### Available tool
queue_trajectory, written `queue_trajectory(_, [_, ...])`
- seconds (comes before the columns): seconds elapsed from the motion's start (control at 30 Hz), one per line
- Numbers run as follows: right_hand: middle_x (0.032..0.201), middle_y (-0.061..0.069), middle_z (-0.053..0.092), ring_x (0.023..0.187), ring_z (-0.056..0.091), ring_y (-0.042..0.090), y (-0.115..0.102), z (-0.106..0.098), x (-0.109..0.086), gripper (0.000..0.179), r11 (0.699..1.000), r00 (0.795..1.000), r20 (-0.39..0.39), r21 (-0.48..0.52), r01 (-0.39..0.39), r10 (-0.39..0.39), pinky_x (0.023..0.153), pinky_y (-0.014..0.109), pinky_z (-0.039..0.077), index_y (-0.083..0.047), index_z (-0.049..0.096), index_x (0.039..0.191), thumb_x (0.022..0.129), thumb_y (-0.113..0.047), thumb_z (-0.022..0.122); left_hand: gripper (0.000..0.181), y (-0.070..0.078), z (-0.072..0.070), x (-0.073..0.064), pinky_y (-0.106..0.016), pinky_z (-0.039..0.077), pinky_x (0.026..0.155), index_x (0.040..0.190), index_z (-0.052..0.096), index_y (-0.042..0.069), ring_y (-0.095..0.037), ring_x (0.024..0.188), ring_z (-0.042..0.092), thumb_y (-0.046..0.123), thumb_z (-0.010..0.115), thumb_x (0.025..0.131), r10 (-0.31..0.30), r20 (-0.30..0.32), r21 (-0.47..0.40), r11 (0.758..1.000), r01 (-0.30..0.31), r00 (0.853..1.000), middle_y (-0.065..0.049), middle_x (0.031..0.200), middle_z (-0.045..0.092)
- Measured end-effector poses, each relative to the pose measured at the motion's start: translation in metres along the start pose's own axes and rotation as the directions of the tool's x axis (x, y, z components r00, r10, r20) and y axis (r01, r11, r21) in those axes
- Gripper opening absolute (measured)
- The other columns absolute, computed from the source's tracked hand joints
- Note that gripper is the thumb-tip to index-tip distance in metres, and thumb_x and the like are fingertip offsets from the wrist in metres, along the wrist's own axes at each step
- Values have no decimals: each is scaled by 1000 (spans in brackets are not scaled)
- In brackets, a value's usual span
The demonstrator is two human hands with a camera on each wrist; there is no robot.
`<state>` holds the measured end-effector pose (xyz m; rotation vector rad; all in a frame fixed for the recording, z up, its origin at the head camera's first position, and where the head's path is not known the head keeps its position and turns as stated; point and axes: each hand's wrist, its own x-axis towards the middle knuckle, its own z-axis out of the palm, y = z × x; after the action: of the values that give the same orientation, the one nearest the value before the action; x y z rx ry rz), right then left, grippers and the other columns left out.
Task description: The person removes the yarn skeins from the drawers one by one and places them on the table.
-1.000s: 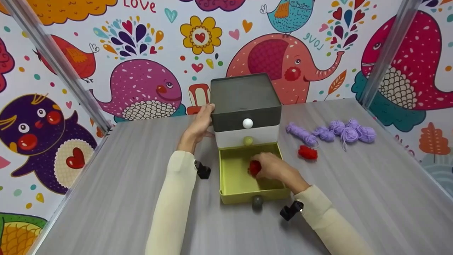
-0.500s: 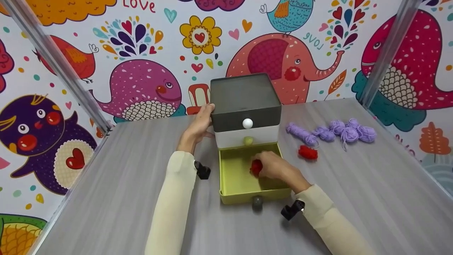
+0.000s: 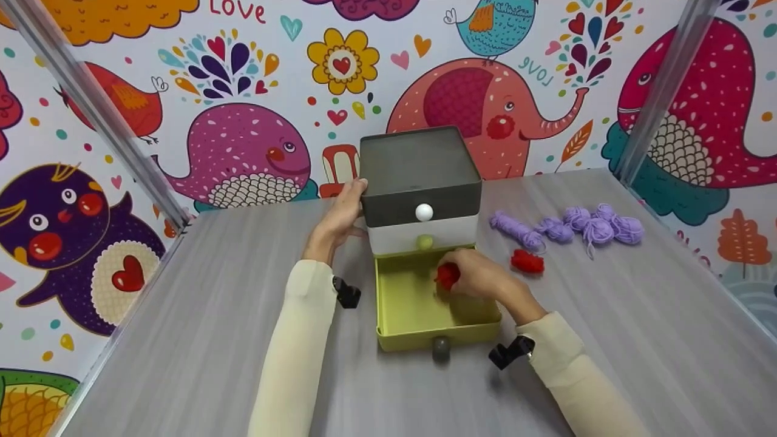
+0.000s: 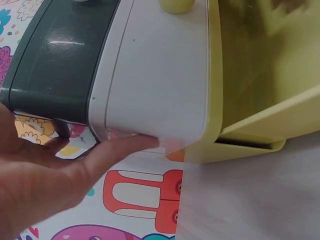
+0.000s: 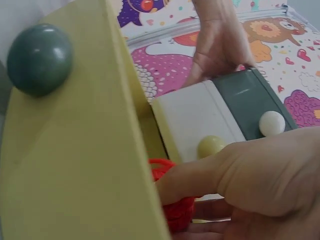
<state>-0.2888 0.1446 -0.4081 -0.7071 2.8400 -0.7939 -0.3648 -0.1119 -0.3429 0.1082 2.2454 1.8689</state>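
A small drawer unit (image 3: pixel 422 161) stands at the table's middle, with a dark grey top tier, a white tier and a yellow-green bottom drawer (image 3: pixel 400 303) pulled out toward me. My left hand (image 3: pixel 341 215) rests against the unit's left side; the left wrist view shows its thumb (image 4: pixel 127 145) stretched along the white tier (image 4: pixel 155 75). Over the bottom drawer, toward its right wall, my right hand (image 3: pixel 482 278) pinches a small red yarn ball (image 3: pixel 448 277). In the right wrist view the drawer's front hides part of this red ball (image 5: pixel 180 212).
Right of the unit lie another red yarn bundle (image 3: pixel 527 261) and several lilac yarn balls (image 3: pixel 598 230), one of them a long skein (image 3: pixel 516 229). A dark round knob (image 3: pixel 441 348) sticks out from the drawer front. A patterned wall (image 3: pixel 352 121) rises behind the table.
My right hand has shifted rightward and a little upward with the red yarn ball, nearer the drawer's right wall. The left hand stays at the unit's side.
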Motion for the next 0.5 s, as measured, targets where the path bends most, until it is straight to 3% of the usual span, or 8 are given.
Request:
queue_trajectory(0.23, [106, 19, 69, 96, 62, 31, 8, -19, -6, 35, 998, 997, -29, 7, 67, -67, 88, 48, 54, 4, 68, 112, 78, 3, 75, 60, 1, 0, 0, -76, 36, 103, 157, 19, 15, -47, 144, 35, 45, 34, 107, -7, -2, -13, 1000, 7, 1000, -22, 155, 33])
queue_trajectory(0.5, [105, 18, 68, 94, 62, 31, 22, -41, -18, 38, 999, 995, -88, -15, 51, -52, 84, 48, 54, 1, 68, 114, 77, 3, 75, 59, -1, -1, 0, -75, 38, 103, 157, 20, 15, -45, 144, 36, 46, 33, 107, -1, 4, -3, 1000, 1, 1000, -22, 153, 36])
